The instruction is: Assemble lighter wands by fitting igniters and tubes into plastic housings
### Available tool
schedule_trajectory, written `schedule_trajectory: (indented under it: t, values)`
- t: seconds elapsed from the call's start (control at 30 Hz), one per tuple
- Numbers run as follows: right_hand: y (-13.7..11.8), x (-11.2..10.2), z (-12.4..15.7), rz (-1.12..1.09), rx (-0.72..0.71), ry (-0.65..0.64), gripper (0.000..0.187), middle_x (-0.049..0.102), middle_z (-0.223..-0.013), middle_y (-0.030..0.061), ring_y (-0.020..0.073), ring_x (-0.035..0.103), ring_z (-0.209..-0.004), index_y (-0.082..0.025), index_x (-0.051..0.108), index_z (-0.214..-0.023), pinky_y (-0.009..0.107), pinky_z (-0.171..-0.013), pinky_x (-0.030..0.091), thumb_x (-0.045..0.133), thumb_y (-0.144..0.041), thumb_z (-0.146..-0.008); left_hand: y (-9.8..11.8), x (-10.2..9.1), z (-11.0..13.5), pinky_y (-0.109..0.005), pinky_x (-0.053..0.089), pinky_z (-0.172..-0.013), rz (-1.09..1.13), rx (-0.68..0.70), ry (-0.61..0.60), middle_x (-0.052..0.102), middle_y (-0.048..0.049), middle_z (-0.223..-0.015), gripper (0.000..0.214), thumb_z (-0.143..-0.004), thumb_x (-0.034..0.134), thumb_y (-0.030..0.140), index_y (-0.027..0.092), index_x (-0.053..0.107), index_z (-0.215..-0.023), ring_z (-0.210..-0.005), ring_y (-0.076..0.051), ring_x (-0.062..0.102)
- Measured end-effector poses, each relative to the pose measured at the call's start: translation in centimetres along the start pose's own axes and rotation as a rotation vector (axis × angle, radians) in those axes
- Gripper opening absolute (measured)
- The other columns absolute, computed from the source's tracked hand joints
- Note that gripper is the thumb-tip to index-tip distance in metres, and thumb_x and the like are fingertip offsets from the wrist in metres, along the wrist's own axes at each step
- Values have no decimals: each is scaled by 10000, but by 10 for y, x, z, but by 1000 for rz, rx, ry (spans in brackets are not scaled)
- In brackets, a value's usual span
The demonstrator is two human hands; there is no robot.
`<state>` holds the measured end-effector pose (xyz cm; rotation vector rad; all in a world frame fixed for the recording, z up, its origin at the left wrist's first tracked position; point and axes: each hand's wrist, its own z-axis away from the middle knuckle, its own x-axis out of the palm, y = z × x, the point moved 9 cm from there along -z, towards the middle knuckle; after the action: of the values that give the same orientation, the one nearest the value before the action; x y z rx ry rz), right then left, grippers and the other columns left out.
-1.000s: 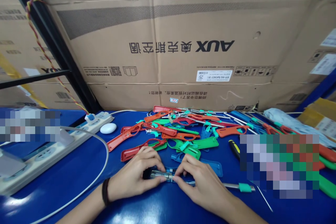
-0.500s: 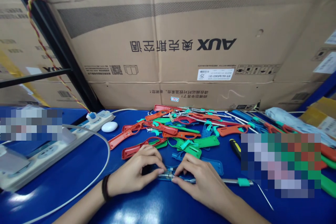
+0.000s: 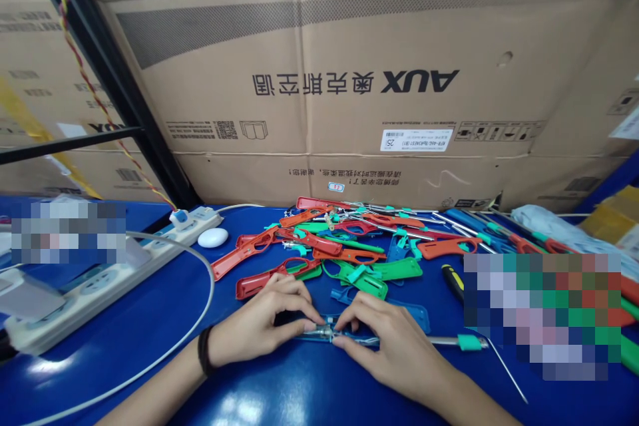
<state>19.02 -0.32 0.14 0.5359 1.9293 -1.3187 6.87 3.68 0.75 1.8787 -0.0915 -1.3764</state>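
Observation:
A blue long-barrelled lighter (image 3: 325,333) lies with its handle laid open on the table, small metal and clear parts and pale wires showing inside. My left hand (image 3: 262,323) pinches these parts from the left with thumb and fingertips. From the right, my right hand (image 3: 387,333) closes thumb and forefinger on the same spot and covers part of the handle. The metal barrel (image 3: 442,341) reaches out to the right, with a teal collar (image 3: 469,343) near its tip. Just behind my right hand rests a separate blue handle shell (image 3: 417,315).
A heap of red, orange and green lighter shells (image 3: 359,273) lies behind my hands. At right are a black-and-yellow screwdriver handle (image 3: 453,283), a thin metal rod (image 3: 509,373) and a blurred patch. A power strip (image 3: 114,286) and white cable (image 3: 212,286) lie left; cardboard boxes (image 3: 349,33) stand behind.
The whole view has shifted slightly, so everything appears a little farther right. Both hands keep their pinch on the lighter, with hardly any movement of the fingers.

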Motion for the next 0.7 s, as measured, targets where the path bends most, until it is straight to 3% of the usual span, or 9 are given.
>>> schedule_trajectory:
  t: [0.23,0.43,0.7]
  values:
    - [-1,-1,-3,26,4,25,105,602,-797,-22,129,599,-727,-251,629,-857,226,-648,440,590,-169,-805,0,-1,1,-305,355,-873,-28,6,10,627,-17,-924,145,-895,594,322,264,705,-968,-907,-171,550]
    - [-14,-2,0,161,-127,66,225,612,-831,-27,147,573,-778,-254,627,-832,281,-724,416,545,-72,-730,3,-6,4,-345,276,-964,-94,1,-35,628,1,-946,121,-865,642,301,293,713,-963,-931,-167,565]
    - [-18,1,1,269,-185,24,253,597,-888,15,178,554,-825,-270,668,-887,315,-736,430,522,-94,-781,5,-6,3,-342,341,-941,-45,30,-20,635,-22,-955,130,-866,625,282,274,719,-955,-921,-175,570]
